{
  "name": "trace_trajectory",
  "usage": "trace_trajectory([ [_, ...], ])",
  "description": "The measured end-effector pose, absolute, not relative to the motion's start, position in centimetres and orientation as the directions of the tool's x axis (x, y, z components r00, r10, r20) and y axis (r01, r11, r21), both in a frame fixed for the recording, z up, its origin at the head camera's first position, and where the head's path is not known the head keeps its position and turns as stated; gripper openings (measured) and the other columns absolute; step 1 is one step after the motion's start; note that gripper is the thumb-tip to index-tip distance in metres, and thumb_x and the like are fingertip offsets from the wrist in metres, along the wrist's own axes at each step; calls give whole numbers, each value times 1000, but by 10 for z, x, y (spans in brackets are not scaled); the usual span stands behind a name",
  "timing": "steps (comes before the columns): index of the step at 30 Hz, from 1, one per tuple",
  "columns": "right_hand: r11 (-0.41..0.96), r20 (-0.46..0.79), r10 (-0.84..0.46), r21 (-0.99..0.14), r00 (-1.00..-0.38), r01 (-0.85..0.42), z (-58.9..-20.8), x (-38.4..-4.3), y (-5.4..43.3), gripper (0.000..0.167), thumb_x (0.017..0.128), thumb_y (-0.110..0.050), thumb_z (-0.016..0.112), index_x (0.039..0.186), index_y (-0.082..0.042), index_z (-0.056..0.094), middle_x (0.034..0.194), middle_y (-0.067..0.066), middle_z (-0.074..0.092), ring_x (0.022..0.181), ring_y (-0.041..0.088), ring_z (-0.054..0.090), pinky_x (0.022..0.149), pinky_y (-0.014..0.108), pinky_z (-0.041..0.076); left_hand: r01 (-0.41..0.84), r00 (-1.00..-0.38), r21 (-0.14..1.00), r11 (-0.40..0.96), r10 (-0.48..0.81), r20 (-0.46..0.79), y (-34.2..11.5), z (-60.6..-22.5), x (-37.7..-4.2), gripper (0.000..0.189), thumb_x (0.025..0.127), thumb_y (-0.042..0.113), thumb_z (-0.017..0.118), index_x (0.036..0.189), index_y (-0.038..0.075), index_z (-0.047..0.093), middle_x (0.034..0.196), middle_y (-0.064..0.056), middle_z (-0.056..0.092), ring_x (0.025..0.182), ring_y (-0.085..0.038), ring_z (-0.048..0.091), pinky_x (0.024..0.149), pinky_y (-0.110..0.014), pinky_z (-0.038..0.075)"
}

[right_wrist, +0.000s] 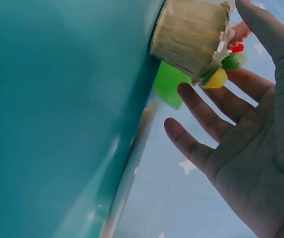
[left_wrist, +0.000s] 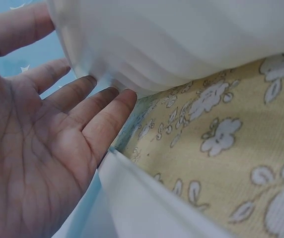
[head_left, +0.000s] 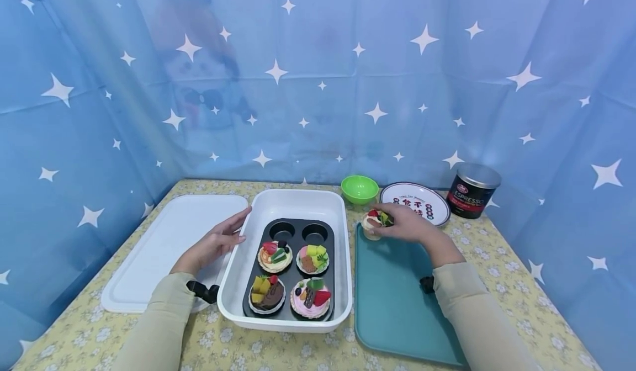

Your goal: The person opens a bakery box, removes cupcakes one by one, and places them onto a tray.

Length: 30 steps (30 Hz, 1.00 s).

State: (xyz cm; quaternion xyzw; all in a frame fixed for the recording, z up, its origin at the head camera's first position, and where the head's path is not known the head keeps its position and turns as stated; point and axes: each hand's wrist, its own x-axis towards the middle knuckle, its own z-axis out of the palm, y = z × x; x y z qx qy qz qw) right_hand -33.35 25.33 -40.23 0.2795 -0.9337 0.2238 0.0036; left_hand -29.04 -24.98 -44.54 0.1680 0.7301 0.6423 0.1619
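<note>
My right hand has thumb and fingers on either side of a fruit-topped cupcake, gripping it near its topping. The cupcake's pale base stands at the far left corner of the teal tray. My left hand touches the left side of a white plastic basin, palm turned up and fingers extended in the left wrist view. Inside the basin lies a black muffin pan with several decorated cupcakes, among them a chocolate one and a pink one. Both far cups of the pan hold nothing.
Left of the basin lies a white lid or tray. At the back stand a green bowl, a white plate with red lettering and a black espresso tin. A blue star-patterned curtain closes off the back and sides.
</note>
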Motion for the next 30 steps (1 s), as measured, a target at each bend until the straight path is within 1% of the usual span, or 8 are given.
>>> trace_trajectory([
  [5, 715, 160, -549, -418, -820, -561, -392, -329, 245, 71, 88, -43, 78, 146, -9, 53, 133, 13, 61, 118, 31, 59, 95, 52, 49, 26, -894, 993, 115, 447, -28, -250, -446, -291, 77, 98, 16, 63, 162, 32, 22, 167, 3, 15, 151, -29, 23, 113, -48, 36],
  [9, 700, 171, -571, -410, -803, -585, -381, -320, 231, 71, 86, -44, 79, 144, -10, 55, 134, 13, 61, 121, 32, 58, 98, 53, 49, 19, -894, 993, 117, 446, -35, -251, -447, -292, 77, 98, 16, 63, 162, 31, 22, 167, 3, 15, 151, -29, 23, 113, -47, 36],
  [13, 660, 156, -619, -428, -770, -617, -376, -313, 214, 70, 86, -46, 79, 142, -11, 56, 130, 9, 61, 108, 29, 61, 87, 46, 53, 30, -892, 993, 118, 452, -27, -251, -446, -292, 78, 97, 18, 63, 162, 30, 21, 168, 0, 13, 151, -31, 20, 115, -52, 31],
  [16, 618, 138, -673, -436, -727, -655, -374, -306, 200, 69, 87, -47, 78, 142, -11, 57, 132, 6, 61, 111, 26, 60, 89, 44, 52, 39, -888, 992, 116, 459, -18, -250, -446, -292, 79, 97, 18, 63, 163, 29, 20, 168, -1, 11, 152, -33, 18, 115, -55, 28],
  [19, 587, 104, -725, -425, -681, -689, -374, -296, 184, 68, 88, -50, 75, 141, -12, 58, 140, 2, 58, 131, 23, 52, 103, 45, 47, 36, -889, 993, 116, 458, -22, -250, -446, -292, 79, 97, 19, 63, 163, 29, 20, 168, -1, 11, 152, -33, 19, 115, -54, 29],
  [20, 576, 87, -742, -423, -664, -699, -374, -293, 179, 68, 88, -52, 74, 141, -13, 58, 141, 2, 57, 132, 24, 51, 105, 46, 46, 34, -888, 993, 116, 459, -23, -250, -446, -292, 78, 98, 19, 63, 163, 28, 20, 168, -1, 11, 152, -33, 19, 115, -54, 30],
  [24, 541, 23, -795, -424, -606, -726, -377, -280, 160, 65, 91, -54, 70, 143, -16, 57, 144, 0, 55, 135, 23, 49, 107, 47, 44, 29, -890, 992, 121, 456, -29, -250, -446, -292, 79, 97, 19, 64, 163, 29, 20, 168, -1, 10, 152, -33, 19, 114, -50, 33],
  [30, 507, 5, -837, -373, -548, -777, -386, -271, 141, 65, 93, -52, 68, 145, -18, 54, 145, 0, 54, 131, 18, 52, 105, 41, 46, 29, -889, 993, 116, 456, -27, -249, -444, -292, 80, 97, 18, 64, 163, 29, 20, 168, 0, 10, 152, -33, 18, 113, -47, 36],
])
